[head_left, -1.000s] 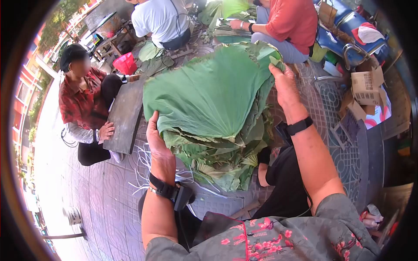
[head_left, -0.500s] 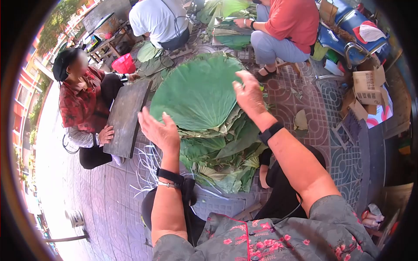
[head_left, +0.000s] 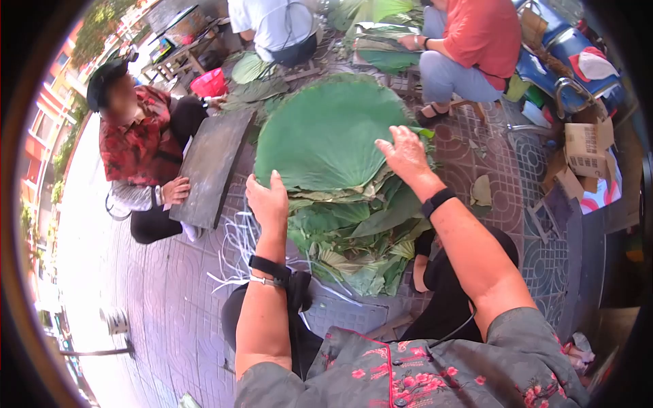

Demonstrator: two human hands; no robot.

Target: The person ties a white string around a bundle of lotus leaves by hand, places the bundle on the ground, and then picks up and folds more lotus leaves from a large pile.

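In front of me a tall stack of large green lotus leaves [head_left: 330, 132] stands on the paving, its broad top leaf lying fairly flat. Folded and ragged layers [head_left: 354, 234] show beneath it. My left hand [head_left: 268, 202] is at the stack's lower left edge, fingers upward and thumb apart, holding nothing. At the right edge my right hand [head_left: 408, 155] has its fingers spread on or just over the leaf rim; contact is hard to tell. Thin white strips [head_left: 239, 241] lie by the stack's left side.
To the left a seated person [head_left: 139, 139] holds a dark wooden board [head_left: 212, 170] close to the stack. Two other people sit beyond, the one in red [head_left: 479, 41] by more leaves. Cardboard boxes [head_left: 586, 149] and blue chairs [head_left: 578, 51] line the right.
The view has shifted, so the stack sits farther right in it. My right hand has come down toward the leaf rim. My left hand has moved in against the stack's side.
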